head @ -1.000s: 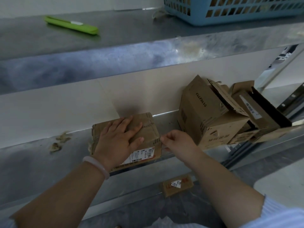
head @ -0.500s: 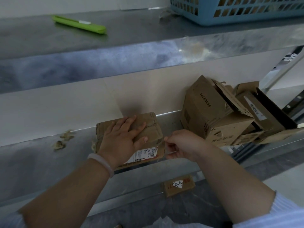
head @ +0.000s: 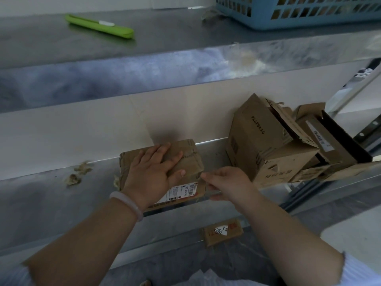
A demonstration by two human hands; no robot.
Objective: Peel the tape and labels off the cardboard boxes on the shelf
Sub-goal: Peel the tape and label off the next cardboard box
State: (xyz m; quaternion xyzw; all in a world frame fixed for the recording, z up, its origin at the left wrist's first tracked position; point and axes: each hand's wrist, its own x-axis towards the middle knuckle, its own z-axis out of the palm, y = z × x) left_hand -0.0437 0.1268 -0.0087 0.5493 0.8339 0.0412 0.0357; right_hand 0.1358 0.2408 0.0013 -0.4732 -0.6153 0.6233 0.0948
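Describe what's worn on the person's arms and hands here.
Both hands are bare, no gloves. The left hand has a pale, smooth, rounded bangle bracelet at the wrist. The right hand wears nothing visible. Both forearms are bare; pale, light-coloured fabric sleeves are pushed up near the elbows.

Matt brown cardboard box point(head: 186, 162), dull brushed metal shelf point(head: 51, 195), green plastic cutter point(head: 100, 26)

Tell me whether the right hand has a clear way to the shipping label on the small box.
Probably yes. The right hand is at the box's right edge, beside the label. The left hand presses on top and covers only the label's left end; the rest is exposed.
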